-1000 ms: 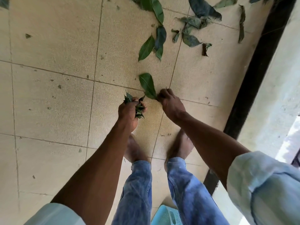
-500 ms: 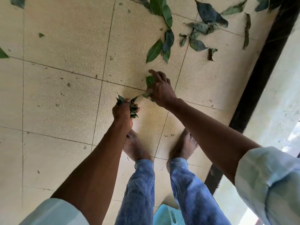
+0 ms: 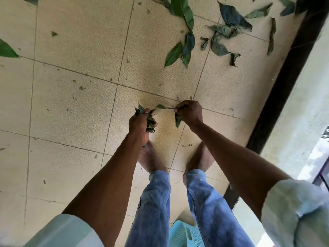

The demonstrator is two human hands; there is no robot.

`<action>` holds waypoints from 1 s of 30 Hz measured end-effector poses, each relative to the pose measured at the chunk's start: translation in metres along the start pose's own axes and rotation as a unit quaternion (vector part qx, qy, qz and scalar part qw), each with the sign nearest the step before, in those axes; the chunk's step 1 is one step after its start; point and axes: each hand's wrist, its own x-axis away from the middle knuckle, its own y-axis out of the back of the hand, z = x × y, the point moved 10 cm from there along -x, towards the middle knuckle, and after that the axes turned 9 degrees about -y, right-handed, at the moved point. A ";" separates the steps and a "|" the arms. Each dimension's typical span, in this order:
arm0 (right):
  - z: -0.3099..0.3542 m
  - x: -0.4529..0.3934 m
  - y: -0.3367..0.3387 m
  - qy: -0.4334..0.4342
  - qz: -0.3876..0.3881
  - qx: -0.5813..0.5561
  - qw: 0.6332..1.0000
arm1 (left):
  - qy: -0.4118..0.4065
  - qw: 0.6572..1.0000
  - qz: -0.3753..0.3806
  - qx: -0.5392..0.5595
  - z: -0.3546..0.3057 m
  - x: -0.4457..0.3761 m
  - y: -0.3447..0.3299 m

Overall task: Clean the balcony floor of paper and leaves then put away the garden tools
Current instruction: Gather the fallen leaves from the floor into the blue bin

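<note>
My left hand (image 3: 140, 124) grips a bunch of green leaves (image 3: 150, 123) above the beige tiled floor (image 3: 74, 97), just ahead of my bare feet. My right hand (image 3: 189, 112) is close beside it and holds a single green leaf (image 3: 178, 120), folded in its fingers, with one end (image 3: 162, 106) stretching toward the left hand. Several more green leaves (image 3: 179, 50) lie scattered on the tiles farther ahead, near the top of the view. One leaf (image 3: 7, 50) lies at the far left edge.
A dark strip (image 3: 277, 97) along the floor borders a pale low wall (image 3: 302, 107) on the right. A light blue plastic basket (image 3: 181, 234) sits on the floor behind my legs. Small bits of leaf debris dot the tiles.
My right hand picked the leaf off the floor and drew it back beside my left hand. The view shifted slightly, so the scattered leaves sit farther off.
</note>
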 end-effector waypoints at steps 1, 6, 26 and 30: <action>0.004 0.009 0.001 -0.028 0.025 -0.086 0.996 | -0.003 1.000 0.012 -0.010 -0.002 0.006 -0.005; 0.047 0.057 -0.004 -0.029 0.113 -0.185 0.976 | -0.009 0.992 0.109 -0.060 -0.022 0.046 -0.045; 0.155 -0.017 0.080 0.048 0.039 -0.082 0.995 | -0.069 0.992 0.092 0.049 -0.111 0.027 -0.145; 0.167 -0.060 0.076 0.191 -0.064 0.190 0.961 | -0.078 0.992 0.099 -0.007 -0.107 -0.010 -0.156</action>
